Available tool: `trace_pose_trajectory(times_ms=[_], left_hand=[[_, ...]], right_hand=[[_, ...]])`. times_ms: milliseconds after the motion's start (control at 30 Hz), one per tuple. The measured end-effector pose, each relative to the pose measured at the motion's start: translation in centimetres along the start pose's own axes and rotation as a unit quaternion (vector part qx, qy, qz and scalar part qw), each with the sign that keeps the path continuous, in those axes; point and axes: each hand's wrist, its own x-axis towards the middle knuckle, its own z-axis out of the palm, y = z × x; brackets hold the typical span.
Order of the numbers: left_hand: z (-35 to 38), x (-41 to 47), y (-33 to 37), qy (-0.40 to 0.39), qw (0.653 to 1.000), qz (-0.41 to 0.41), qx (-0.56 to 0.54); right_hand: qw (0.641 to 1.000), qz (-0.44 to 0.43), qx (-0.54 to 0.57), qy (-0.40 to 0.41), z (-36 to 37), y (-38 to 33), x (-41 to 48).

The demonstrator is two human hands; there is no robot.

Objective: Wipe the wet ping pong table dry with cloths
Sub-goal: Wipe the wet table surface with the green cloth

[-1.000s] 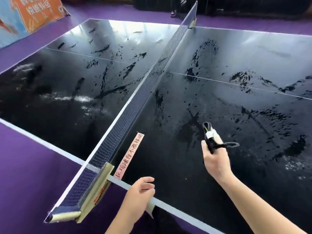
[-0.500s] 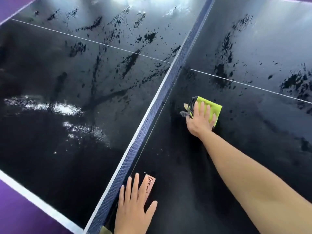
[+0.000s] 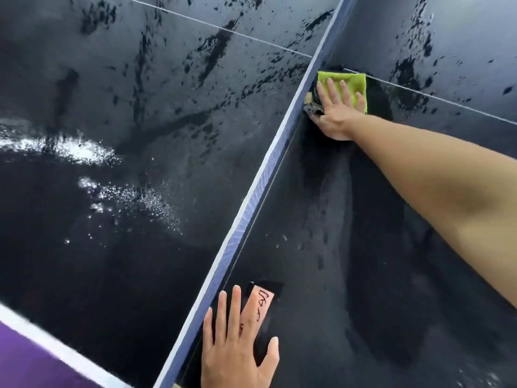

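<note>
The black ping pong table (image 3: 126,261) fills the view, streaked and beaded with water. Its blue net (image 3: 260,189) runs diagonally from bottom centre to top right. A green cloth (image 3: 351,81) with a dark grey edge lies flat on the right half, against the net at the white centre line. My right hand (image 3: 334,110) presses down on that cloth with fingers spread. My left hand (image 3: 237,348) rests flat and empty on the table near the net, fingers apart, partly over a pink paper label (image 3: 261,303).
A wiped, duller swath (image 3: 372,270) runs along the right half under my right forearm. Bright water patches (image 3: 84,149) sit on the left half. The table's white edge (image 3: 56,348) and purple floor (image 3: 25,362) show at bottom left.
My right hand has pushed the green cloth farther away along the net, up to the white centre line. My view has moved closer over the table. The left hand stays flat by the label.
</note>
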Motion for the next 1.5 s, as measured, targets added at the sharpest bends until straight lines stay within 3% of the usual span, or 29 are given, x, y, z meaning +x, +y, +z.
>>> trace_pose_trajectory(times_ms=[133, 400, 533, 633, 867, 1000, 1133, 1167, 1233, 1300, 1367, 1400, 1467, 1500], left_hand=[[-0.7, 0.0, 0.0, -0.042, 0.999, 0.007, -0.019], [-2.0, -0.1, -0.2, -0.051, 0.993, 0.000, -0.102], [-3.1, -2.8, -2.9, -0.017, 0.958, 0.010, -0.285], [-4.4, -7.4, -4.9, 0.039, 0.942, -0.037, -0.331], [-7.7, -13.9, -8.5, -0.038, 0.878, -0.181, -0.441], [-8.5, -14.3, -9.0, -0.053, 0.863, -0.180, -0.469], [-8.6, -14.0, -8.4, -0.037, 0.832, -0.198, -0.517], [-8.6, -13.9, -8.2, -0.032, 0.829, -0.197, -0.522], [-8.6, -13.4, -7.7, -0.031, 0.830, -0.197, -0.521], [-8.7, -12.9, -7.1, -0.029, 0.834, -0.194, -0.515], [-9.1, -11.9, -6.3, -0.026, 0.843, -0.184, -0.504], [-9.2, -11.1, -5.8, -0.027, 0.851, -0.175, -0.494], [-9.3, -9.0, -4.5, -0.033, 0.877, -0.146, -0.457], [-9.1, -7.7, -3.8, -0.037, 0.892, -0.126, -0.433]], right_hand=[[0.998, -0.063, -0.010, -0.002, 3.2, -1.7, -5.6], [0.992, -0.122, 0.005, -0.029, 9.8, -7.6, -19.7], [0.986, -0.160, 0.012, -0.045, 13.4, -10.7, -26.5], [0.980, -0.188, 0.005, -0.065, 15.7, -13.0, -31.5], [0.959, -0.263, -0.006, -0.110, 20.3, -16.8, -42.8], [0.962, -0.241, 0.045, -0.122, 21.9, -18.2, -46.6], [0.953, -0.187, 0.135, -0.195, 19.0, -18.5, -47.1], [0.940, -0.159, 0.190, -0.235, 17.9, -18.4, -47.4], [0.870, -0.105, 0.358, -0.323, 16.0, -17.7, -48.3], [0.811, -0.046, 0.479, -0.333, 14.2, -16.0, -49.8], [0.771, 0.053, 0.580, -0.258, 12.8, -13.9, -50.8], [0.732, 0.105, 0.642, -0.200, 12.3, -12.6, -51.0], [0.676, 0.179, 0.714, -0.036, 11.7, -9.6, -50.4], [0.677, 0.189, 0.709, 0.047, 11.2, -8.1, -49.8]])
